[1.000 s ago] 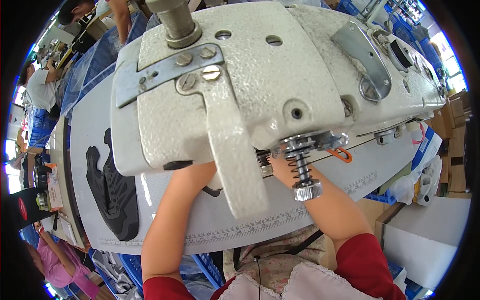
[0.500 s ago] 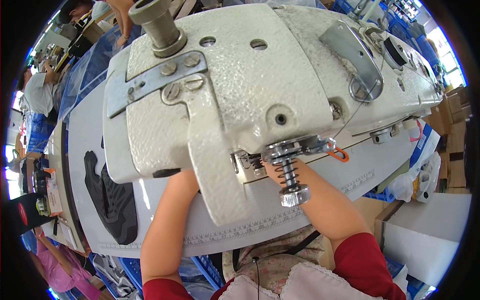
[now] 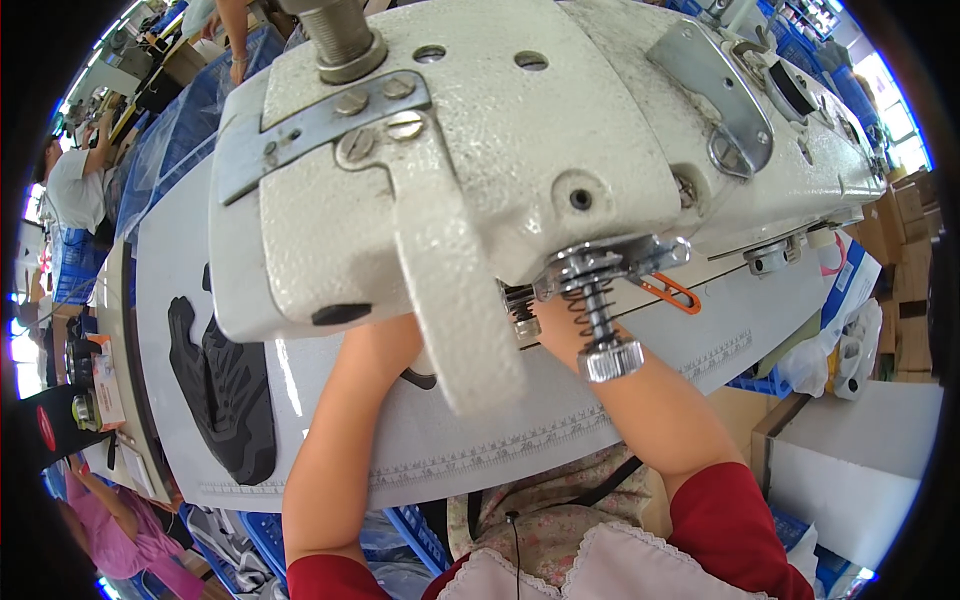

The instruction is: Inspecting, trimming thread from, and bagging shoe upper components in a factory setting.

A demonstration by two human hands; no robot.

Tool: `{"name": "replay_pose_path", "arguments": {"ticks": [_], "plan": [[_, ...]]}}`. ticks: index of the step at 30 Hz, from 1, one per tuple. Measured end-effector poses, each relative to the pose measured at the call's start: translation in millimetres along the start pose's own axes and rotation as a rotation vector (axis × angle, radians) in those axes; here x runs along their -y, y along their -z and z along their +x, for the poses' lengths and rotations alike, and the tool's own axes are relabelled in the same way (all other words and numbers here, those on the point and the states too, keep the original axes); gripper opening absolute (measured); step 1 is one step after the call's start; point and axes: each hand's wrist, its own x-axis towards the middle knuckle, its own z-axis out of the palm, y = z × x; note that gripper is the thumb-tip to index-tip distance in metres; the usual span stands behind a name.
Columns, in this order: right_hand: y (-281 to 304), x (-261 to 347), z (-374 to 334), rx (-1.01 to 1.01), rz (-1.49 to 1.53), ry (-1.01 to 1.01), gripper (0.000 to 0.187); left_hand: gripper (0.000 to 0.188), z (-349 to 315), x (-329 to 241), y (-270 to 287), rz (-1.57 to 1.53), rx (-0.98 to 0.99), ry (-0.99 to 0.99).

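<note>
Left hand (image 3: 393, 340) and right hand (image 3: 553, 322) are mostly hidden behind the sewing machine (image 3: 550, 120), so I cannot tell their grip, a dark piece (image 3: 422, 381) showing beside my left wrist, pale table (image 3: 555, 402) stretching to its ruled front edge and leftward past a grey-black panel (image 3: 240, 400).

Along my right side I see a large white box (image 3: 840, 480) standing near the floor, with stacked brown cardboard boxes (image 3: 912, 270) behind it; a crumpled translucent plastic bag (image 3: 808, 368) lies near a blue-and-white package (image 3: 848, 290). Far upper right, a window (image 3: 898, 110) glares. Over on my left, I make out a co-worker in a white shirt (image 3: 77, 188) above a blue crate (image 3: 78, 262), and another in a pink top (image 3: 125, 522) lower down. Between them, an orange-and-white carton (image 3: 106, 378) sits on a neighbouring table (image 3: 142, 445).
</note>
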Motion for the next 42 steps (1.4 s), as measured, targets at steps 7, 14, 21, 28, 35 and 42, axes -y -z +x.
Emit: {"name": "replay_pose_path", "arguments": {"ticks": [7,14,21,28,35,42], "plan": [[-8.3,0.1,1.1,-0.168,-0.033,0.123,0.022,0.009,4.4,47.7,-26.2,0.036,-0.136,0.050],[-33.1,-32.3,-5.6,0.254,-0.182,-0.012,0.011,0.024,5.5,35.4,-16.7,0.295,-0.101,-0.086],[69.3,54.7,5.8,0.495,0.062,-0.256,0.016,0.019,-13.7,33.1,26.5,0.187,-0.208,-0.126],[68.5,82.3,-30.4,1.022,0.749,-0.508,0.029,0.030,-52.5,5.2,72.2,-0.231,-0.235,0.168],[8.4,120.9,-41.6,0.654,1.574,-0.843,0.049,0.034,-106.3,19.6,79.5,-0.708,-0.245,0.281],[2.5,144.9,-48.1,0.674,1.674,-0.823,0.036,0.035,-155.3,21.9,70.5,-0.969,-0.223,0.244]]}}
